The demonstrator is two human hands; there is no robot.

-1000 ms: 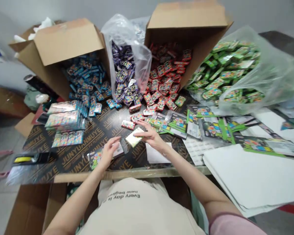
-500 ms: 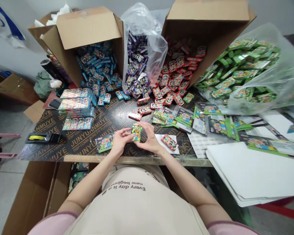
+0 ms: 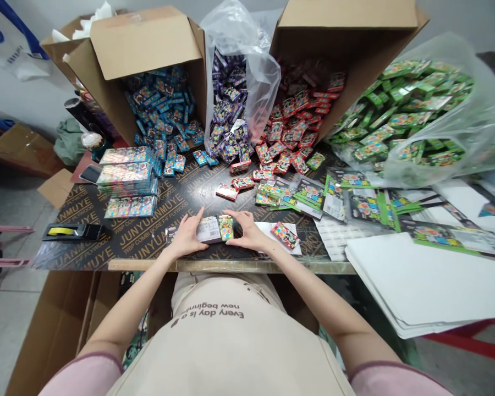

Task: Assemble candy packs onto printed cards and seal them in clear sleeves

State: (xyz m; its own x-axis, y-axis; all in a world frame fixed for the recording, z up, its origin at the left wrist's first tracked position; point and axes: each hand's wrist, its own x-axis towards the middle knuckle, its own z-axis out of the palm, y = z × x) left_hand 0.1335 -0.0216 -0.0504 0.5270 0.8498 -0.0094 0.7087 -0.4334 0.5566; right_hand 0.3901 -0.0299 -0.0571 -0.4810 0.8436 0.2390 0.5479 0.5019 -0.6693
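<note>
Cartons (image 3: 144, 44) hold blue and red packets (image 3: 160, 102); bags (image 3: 264, 80), purple and green.

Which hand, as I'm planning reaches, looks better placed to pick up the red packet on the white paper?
Probably the right hand: the red packet on the white paper lies just to its right, while the left hand is farther off, beyond the green packet.

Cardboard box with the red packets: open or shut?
Open. The mouth of the cardboard box faces the person, its inside shows, and red packets spill out onto the table.
</note>
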